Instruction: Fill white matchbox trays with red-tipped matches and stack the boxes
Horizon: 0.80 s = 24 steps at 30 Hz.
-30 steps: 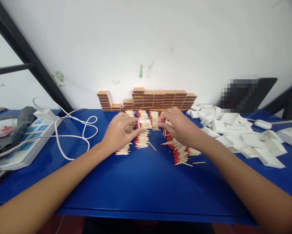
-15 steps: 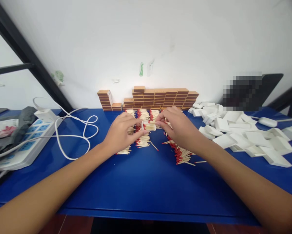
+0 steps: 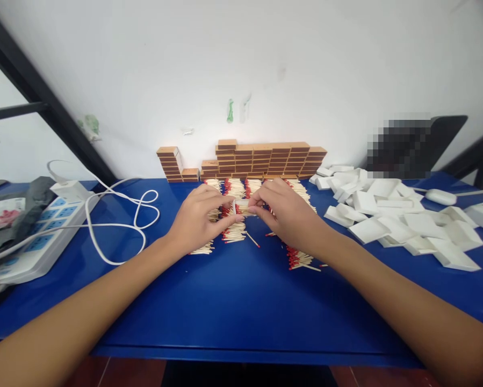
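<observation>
My left hand [image 3: 201, 219] holds a small white matchbox tray [image 3: 234, 207] between thumb and fingers, just above the rows of matches. Pale matchsticks [image 3: 243, 206] lie at the tray and reach toward my right fingertips. My right hand [image 3: 285, 212] is closed in a pinch on these matches at the tray's right side; its fingers partly hide the tray. Below the tray lies a pile of red-headed matches [image 3: 233, 234]. Another match pile [image 3: 296, 258] shows under my right wrist, and a single loose match [image 3: 252, 239] lies between the two piles.
Stacked brown matchboxes [image 3: 261, 161] line the wall behind the matches. A heap of white trays [image 3: 410, 215] covers the right of the blue table [image 3: 225, 312]. At left are a power strip [image 3: 43, 236] and a looped white cable [image 3: 144, 204]. A dark panel [image 3: 446, 145] leans back right.
My right fingers have moved slightly left, over the tray, and cover more of it. The left hand keeps its grip on the tray. The whole view has shifted slightly.
</observation>
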Each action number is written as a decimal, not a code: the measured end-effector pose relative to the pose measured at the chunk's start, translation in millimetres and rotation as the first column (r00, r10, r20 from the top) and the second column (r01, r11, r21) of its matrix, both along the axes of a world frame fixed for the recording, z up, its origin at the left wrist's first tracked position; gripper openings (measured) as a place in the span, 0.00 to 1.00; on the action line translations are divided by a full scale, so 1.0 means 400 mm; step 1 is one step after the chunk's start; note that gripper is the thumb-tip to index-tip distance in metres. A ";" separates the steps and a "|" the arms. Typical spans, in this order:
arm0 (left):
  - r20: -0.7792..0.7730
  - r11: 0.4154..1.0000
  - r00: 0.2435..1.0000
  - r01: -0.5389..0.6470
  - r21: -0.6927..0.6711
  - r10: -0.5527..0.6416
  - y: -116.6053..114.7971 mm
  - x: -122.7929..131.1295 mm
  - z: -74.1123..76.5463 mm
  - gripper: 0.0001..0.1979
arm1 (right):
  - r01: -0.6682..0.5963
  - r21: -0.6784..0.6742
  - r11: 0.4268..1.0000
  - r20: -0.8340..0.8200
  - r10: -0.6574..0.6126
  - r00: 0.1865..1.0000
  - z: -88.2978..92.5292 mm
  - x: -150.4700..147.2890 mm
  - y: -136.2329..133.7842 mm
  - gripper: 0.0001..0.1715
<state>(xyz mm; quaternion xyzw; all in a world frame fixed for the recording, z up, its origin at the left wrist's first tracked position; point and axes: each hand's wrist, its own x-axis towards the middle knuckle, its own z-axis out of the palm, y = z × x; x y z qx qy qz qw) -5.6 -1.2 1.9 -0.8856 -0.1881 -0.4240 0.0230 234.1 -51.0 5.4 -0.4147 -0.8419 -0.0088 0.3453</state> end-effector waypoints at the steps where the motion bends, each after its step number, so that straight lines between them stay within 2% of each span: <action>1: -0.002 1.000 1.000 -0.002 -0.003 0.002 0.000 0.000 0.000 0.15 | -0.010 -0.013 1.000 0.003 0.010 1.000 0.003 0.001 -0.001 0.06; 5: -0.003 1.000 1.000 -0.011 -0.026 0.011 0.001 -0.003 0.000 0.15 | -0.019 -0.002 1.000 0.007 0.019 1.000 0.025 0.008 -0.008 0.06; 10: 0.020 0.994 0.997 -0.078 -0.075 0.080 0.007 -0.007 -0.003 0.16 | 0.095 0.027 0.995 -0.030 -0.094 0.995 0.041 0.027 0.001 0.08; 13: 0.032 0.981 0.987 -0.154 -0.122 0.159 0.008 -0.010 0.000 0.16 | 0.153 -0.014 0.988 0.038 -0.153 0.988 0.027 0.042 0.017 0.08; 17: 0.049 0.966 0.973 -0.216 -0.138 0.225 0.006 -0.011 0.007 0.16 | 0.161 -0.069 0.985 0.168 -0.148 0.975 -0.002 0.053 0.033 0.07; 20: 0.050 0.965 0.972 -0.222 -0.141 0.231 0.004 -0.010 0.009 0.15 | 0.167 -0.115 0.979 0.234 -0.137 0.963 -0.018 0.055 0.038 0.06; 24: 0.044 0.968 0.975 -0.212 -0.137 0.220 0.003 -0.010 0.007 0.13 | 0.166 -0.141 0.976 0.236 -0.130 0.963 -0.030 0.058 0.045 0.07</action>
